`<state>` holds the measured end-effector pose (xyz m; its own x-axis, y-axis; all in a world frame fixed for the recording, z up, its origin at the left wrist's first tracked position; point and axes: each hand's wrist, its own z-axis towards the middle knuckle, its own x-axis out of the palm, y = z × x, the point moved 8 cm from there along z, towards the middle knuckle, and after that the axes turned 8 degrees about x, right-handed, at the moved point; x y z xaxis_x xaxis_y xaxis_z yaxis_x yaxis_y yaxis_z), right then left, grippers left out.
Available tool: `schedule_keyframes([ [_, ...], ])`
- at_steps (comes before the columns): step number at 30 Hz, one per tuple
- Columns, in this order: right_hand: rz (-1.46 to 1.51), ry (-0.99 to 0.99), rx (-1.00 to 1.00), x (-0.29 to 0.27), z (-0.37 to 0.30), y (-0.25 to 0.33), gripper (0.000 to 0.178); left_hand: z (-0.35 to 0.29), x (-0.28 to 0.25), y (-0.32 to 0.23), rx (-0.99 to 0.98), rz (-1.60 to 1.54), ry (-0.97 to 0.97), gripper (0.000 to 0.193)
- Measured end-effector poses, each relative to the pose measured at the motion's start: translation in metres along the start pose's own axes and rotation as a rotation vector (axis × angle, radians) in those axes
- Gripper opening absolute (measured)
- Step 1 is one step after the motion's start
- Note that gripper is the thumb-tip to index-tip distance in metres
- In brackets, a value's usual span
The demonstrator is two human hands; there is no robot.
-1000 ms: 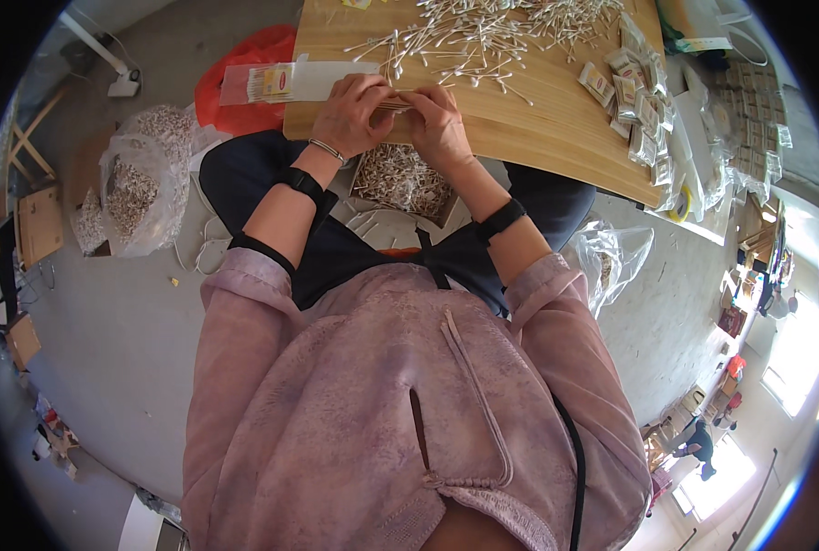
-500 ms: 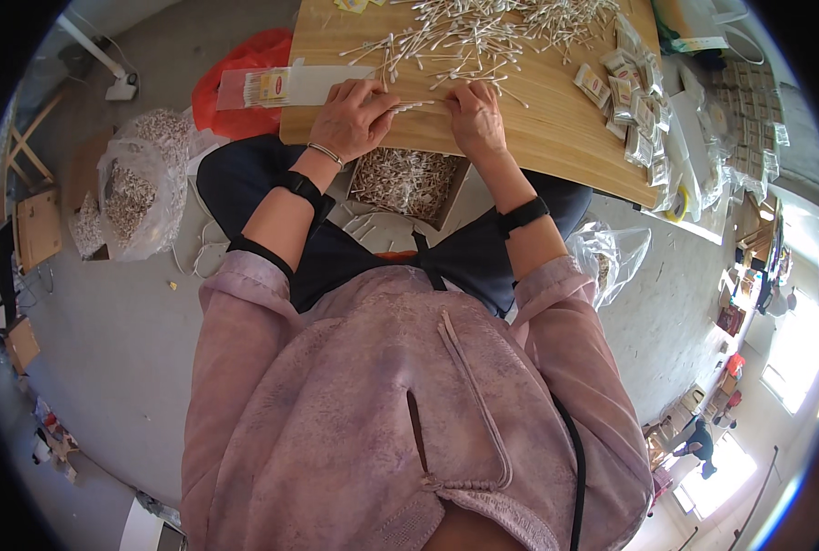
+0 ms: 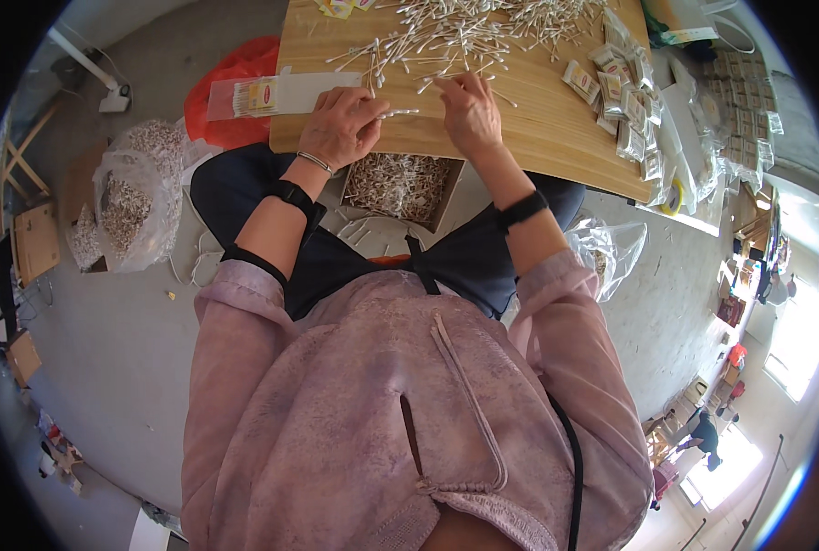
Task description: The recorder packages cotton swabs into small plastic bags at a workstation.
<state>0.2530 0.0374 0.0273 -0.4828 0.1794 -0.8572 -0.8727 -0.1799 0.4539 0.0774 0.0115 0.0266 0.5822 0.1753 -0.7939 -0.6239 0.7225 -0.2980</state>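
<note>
My left hand [image 3: 341,127] is closed on a few cotton swabs [image 3: 398,113], whose white tips stick out to the right between thumb and fingers. Nearby, my right hand [image 3: 471,117] has its fingertips pinched at the near edge of a loose heap of cotton swabs [image 3: 446,37]; a swab seems to lie in the pinch, though the fingers partly cover it. Beside my left hand, a clear flat bag [image 3: 221,99] with a white strip [image 3: 299,92] lies on the wooden table [image 3: 538,138]. In the bag is a row of swabs with a yellow label [image 3: 261,95].
An open box of swabs [image 3: 400,188] sits below the table edge, between my knees. Filled small packets [image 3: 625,92] are heaped on the table's right side. A red plastic bag [image 3: 235,78] hangs at the left edge. Large clear bags of swabs [image 3: 134,202] stand on the left floor.
My right hand has moved away from the swabs in my left hand, up to the edge of the heap. My left hand keeps its swabs. The whole view has shifted slightly.
</note>
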Motion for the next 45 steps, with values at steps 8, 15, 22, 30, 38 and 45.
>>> schedule_keyframes([
  [8,-0.123,0.073,-0.113,0.021,0.036,0.010,0.016,-0.005,0.003,0.001,0.031,0.014,-0.008,0.025],
  [15,0.078,0.060,-0.186,0.026,0.020,0.027,0.012,-0.005,0.002,0.000,0.029,-0.002,-0.012,0.027],
  [22,0.254,-0.039,0.079,-0.010,0.007,-0.020,0.017,-0.006,0.001,0.000,0.041,0.014,-0.019,0.024],
  [30,0.049,-0.060,0.126,-0.006,-0.007,-0.035,0.018,-0.003,0.002,0.001,0.016,-0.015,0.004,0.021],
  [38,0.096,-0.042,0.023,-0.007,-0.004,-0.013,0.019,-0.006,0.002,0.003,0.009,0.021,0.007,0.021],
  [45,0.137,0.034,0.029,0.002,-0.015,-0.004,0.022,-0.005,0.002,0.003,0.005,0.000,0.015,0.022],
])
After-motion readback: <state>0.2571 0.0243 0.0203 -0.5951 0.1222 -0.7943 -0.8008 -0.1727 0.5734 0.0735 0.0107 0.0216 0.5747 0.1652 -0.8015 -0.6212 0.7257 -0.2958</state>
